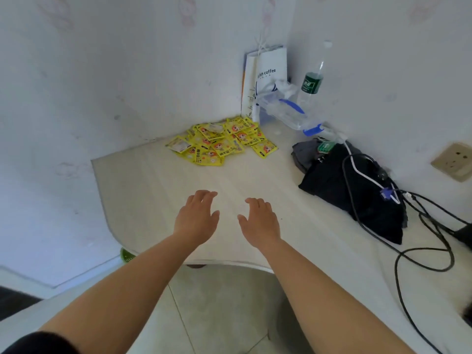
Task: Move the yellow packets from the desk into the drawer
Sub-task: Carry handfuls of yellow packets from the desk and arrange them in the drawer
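- The yellow packets (222,143) lie in a loose, overlapping heap at the far end of the desk (153,195), close to the wall corner and just left of a white paper bag (265,80). None has been lifted yet, and the drawer is not in view.
- The step in hand looks like the reach to gather the heap. It would go best with both hands closing in from either side, fingers slid flat under the bottom packets so the pile bunches into one scoop.
- The packets look thin and slippery. A pinch from above would likely take only a few and scatter the others, so cupping seems the safer choice.
- On the right, a clear plastic container (286,111) and a water bottle (313,77) stand near the heap, so that side calls for more care.
- The left hand (198,215) and right hand (259,221) hover side by side over the bare middle of the desk, well short of the packets.
- Both are palm down with fingers loosely spread and slightly curved, thumbs turned inward toward each other, holding nothing.
- Both forearms stretch forward from the near edge, roughly parallel.
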